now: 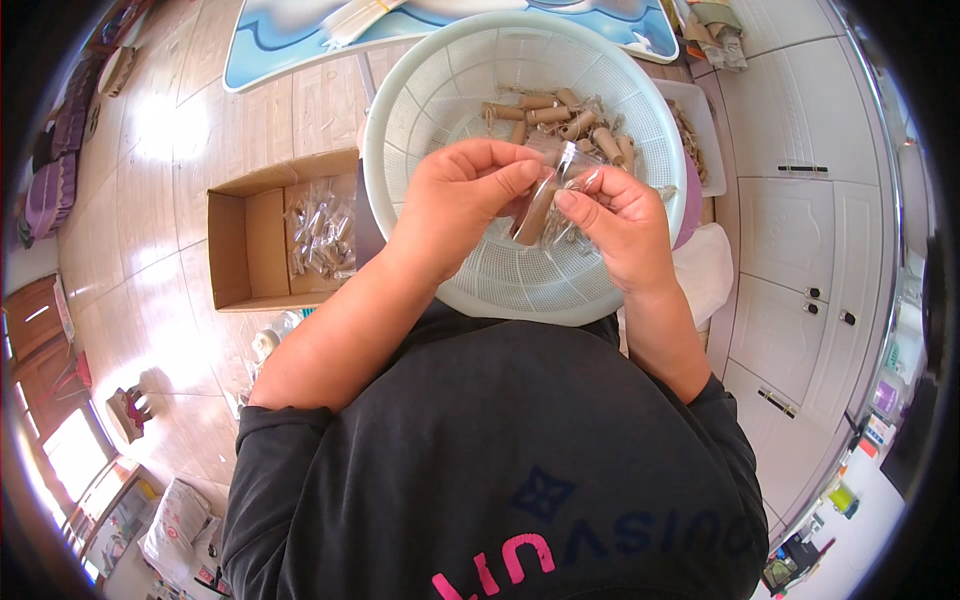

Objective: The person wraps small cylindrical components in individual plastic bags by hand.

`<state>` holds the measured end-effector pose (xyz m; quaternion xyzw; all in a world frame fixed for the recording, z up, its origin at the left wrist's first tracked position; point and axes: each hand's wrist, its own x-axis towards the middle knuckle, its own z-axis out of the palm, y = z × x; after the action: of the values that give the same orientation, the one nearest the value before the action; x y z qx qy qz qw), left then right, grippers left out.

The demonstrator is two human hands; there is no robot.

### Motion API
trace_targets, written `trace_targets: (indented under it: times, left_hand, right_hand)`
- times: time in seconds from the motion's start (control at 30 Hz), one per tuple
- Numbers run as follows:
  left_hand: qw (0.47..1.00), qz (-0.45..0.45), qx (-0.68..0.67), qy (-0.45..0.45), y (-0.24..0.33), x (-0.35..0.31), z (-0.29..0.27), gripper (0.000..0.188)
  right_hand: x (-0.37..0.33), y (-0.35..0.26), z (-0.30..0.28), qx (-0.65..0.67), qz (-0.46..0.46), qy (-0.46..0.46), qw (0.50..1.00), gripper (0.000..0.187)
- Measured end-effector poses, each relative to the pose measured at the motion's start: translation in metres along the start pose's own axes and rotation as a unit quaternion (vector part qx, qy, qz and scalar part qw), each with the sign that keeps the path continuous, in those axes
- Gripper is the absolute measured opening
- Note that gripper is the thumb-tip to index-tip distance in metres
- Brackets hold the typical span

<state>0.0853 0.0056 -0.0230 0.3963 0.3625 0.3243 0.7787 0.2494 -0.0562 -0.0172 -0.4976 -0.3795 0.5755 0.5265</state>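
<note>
Both hands meet over a large pale-green mesh basket [400,90]. My left hand [465,195] is closed in a pinch on a small clear plastic bag [568,158]. My right hand [622,215] pinches the other side of the bag, thumb against fingertips. A brown cardboard tube [533,218] slants down between the hands; whether it is inside the bag I cannot tell. Below them in the basket lie several brown tubes [548,115] with loose string around them. Some clear wrapping shows beneath my right fingers.
Left of the basket stands an open cardboard box [245,215] with clear-wrapped pieces [325,230] in it. A white tray [700,105] of brown pieces is at the right. A blue-patterned table [290,50] stands beyond; white cabinets [785,240] line the right side.
</note>
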Motion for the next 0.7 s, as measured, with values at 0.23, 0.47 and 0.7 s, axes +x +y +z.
trace_targets:
  times: [0.23, 0.47, 0.7]
  left_hand:
    - [0.999, 0.025, -0.006, 0.019, 0.001, -0.003, 0.001, 0.018]
    - [0.996, 0.062, 0.069, 0.017, -0.003, -0.01, 0.009, 0.017]
    - [0.987, 0.067, 0.142, 0.012, -0.003, -0.019, 0.015, 0.016]
  right_hand:
    - [0.001, -0.004, 0.007, -0.202, -0.118, 0.146, 0.961, 0.011]
    - [0.017, -0.008, 0.019, -0.395, -0.332, 0.074, 0.853, 0.019]
    - [0.023, 0.003, 0.014, -0.274, -0.298, 0.164, 0.9, 0.006]
